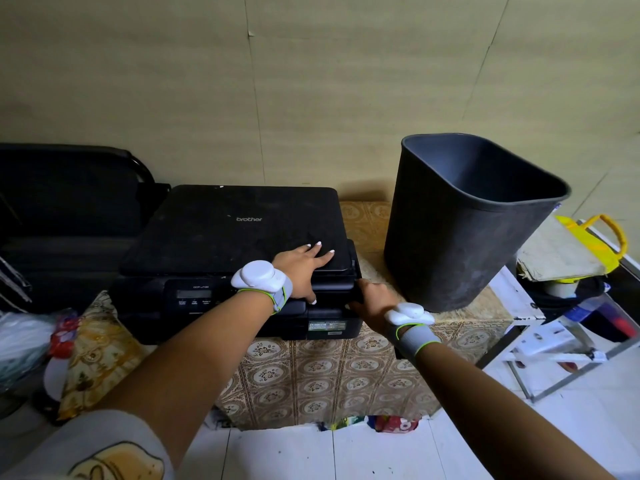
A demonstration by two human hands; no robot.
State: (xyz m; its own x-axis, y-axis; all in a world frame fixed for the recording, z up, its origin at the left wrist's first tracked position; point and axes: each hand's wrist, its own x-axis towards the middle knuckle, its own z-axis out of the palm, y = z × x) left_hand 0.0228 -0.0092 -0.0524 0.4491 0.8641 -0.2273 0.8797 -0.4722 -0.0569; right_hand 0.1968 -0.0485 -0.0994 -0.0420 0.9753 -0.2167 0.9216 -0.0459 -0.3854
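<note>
While the black printer (228, 233) sits left of centre on the patterned cloth (311, 368), your left hand (301, 268) lies flat on its lid, fingers straight, thumb down the front. Your right hand (372, 299) curls round its right front corner, fingertips hidden. The panel labels blur; a dark bin (460, 237) stands just right.

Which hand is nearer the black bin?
Right. The right hand grips the printer at its front right corner, just left of the bin; the left hand lies on the printer lid, farther left.
</note>
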